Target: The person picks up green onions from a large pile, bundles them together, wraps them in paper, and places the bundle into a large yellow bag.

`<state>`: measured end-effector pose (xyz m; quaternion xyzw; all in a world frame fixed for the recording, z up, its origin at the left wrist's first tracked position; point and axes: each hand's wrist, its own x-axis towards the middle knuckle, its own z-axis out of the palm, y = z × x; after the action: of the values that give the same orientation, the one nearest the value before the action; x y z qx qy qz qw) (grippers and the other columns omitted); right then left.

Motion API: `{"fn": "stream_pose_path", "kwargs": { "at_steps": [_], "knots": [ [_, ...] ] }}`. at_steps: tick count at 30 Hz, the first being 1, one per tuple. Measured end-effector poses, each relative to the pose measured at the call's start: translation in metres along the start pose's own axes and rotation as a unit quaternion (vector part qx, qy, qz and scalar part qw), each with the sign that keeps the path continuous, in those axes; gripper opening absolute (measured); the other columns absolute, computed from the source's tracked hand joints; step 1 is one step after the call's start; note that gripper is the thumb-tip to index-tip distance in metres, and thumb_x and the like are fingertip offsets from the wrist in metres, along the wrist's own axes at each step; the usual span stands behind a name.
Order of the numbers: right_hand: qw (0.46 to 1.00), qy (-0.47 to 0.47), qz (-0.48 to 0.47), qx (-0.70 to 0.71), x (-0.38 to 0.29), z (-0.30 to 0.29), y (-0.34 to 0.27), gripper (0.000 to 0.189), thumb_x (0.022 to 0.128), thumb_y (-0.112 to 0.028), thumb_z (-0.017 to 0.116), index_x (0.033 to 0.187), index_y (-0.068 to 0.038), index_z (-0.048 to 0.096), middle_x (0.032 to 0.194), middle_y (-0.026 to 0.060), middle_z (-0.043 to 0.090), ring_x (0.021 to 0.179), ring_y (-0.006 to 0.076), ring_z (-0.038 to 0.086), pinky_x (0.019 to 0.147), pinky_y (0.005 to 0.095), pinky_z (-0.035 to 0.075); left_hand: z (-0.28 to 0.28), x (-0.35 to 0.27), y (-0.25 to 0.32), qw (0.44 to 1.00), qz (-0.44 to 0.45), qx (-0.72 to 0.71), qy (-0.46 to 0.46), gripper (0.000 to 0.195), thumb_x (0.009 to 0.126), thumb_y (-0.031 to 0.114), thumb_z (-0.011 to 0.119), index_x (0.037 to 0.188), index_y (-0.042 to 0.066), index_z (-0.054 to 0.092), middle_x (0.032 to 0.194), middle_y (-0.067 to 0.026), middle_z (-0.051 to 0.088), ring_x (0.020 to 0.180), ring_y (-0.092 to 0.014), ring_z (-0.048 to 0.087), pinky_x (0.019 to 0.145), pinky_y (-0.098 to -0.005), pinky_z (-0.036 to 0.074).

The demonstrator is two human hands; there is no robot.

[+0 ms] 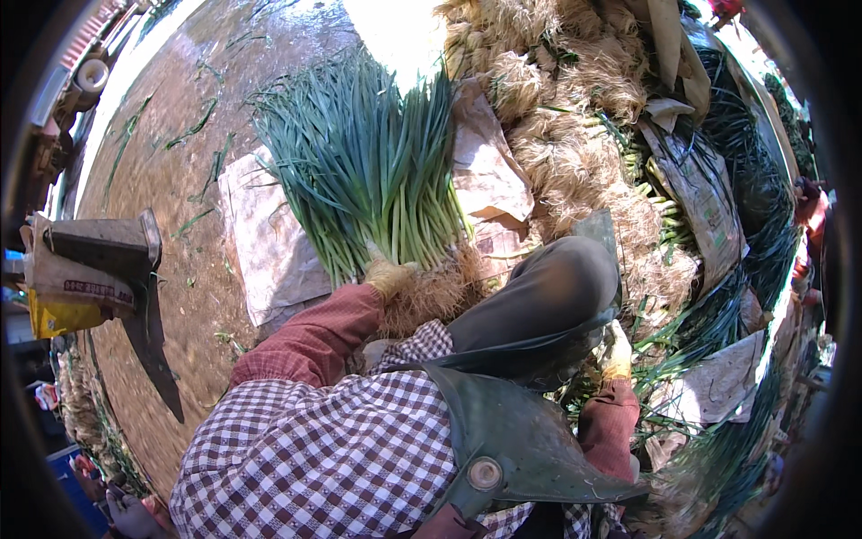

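Observation:
A broad bunch of green onions (367,162) lies before me, leaves pointing away and pale roots (431,296) towards me. My left hand (389,277), in a yellowish work glove, rests on the stalks just above the roots. Whether its fingers grip any stalks is not plain. Under the bunch is a pale woven sack sheet (269,236), showing on both sides. My right hand (614,350), also gloved, is low beside my bent knee (572,276), near loose green leaves. Its fingertips are partly hidden, so I cannot see whether it holds anything.
A large heap of green onions (572,155), roots outward, rises at the right. More dark green leaves (747,168) and sacking (700,202) lie beyond it. At the left stands a metal stand (145,269) with a printed bag (81,290). Leaf scraps (195,124) litter the ground.

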<state>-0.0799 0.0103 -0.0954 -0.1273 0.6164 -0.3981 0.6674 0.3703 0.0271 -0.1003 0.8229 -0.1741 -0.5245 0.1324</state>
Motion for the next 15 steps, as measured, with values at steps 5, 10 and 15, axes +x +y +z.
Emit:
{"fn": "stream_pose_path", "kwargs": {
  "at_steps": [5,10,15],
  "knots": [
    [0.996,0.053,0.056,0.034,0.002,-0.029,0.026,0.026,0.085,-0.033,0.040,0.096,-0.013,0.053,0.084,-0.0023,0.058,0.069,0.0120,0.055,0.057,0.0257,0.046,0.012,0.011,0.014,0.991,-0.015,0.031,0.131,0.095,0.072,0.029,0.059,0.129,0.010,-0.015,0.133,-0.0263,0.008,0.121,-0.035,0.022,0.099,-0.0370,0.021],
    [0.997,0.068,0.041,-0.004,-0.004,-0.051,0.042,0.023,0.084,-0.032,0.041,0.091,-0.015,0.055,0.075,-0.0037,0.058,0.061,0.0117,0.053,0.053,0.0257,0.044,0.008,0.065,-0.015,0.948,-0.056,-0.193,0.246,0.076,0.076,0.029,0.054,0.131,0.015,0.004,0.125,-0.0222,0.028,0.109,-0.032,0.040,0.086,-0.0401,0.035],
    [0.998,0.049,0.030,-0.033,-0.003,-0.043,0.059,0.017,0.082,-0.029,0.047,0.073,-0.015,0.052,0.054,-0.0044,0.045,0.044,0.0100,0.043,0.042,0.0238,0.037,-0.017,0.131,-0.079,0.933,-0.041,-0.317,0.168,0.073,0.078,0.026,0.052,0.131,0.014,0.004,0.118,-0.0198,0.038,0.100,-0.030,0.048,0.078,-0.0395,0.041]
  ]
}}
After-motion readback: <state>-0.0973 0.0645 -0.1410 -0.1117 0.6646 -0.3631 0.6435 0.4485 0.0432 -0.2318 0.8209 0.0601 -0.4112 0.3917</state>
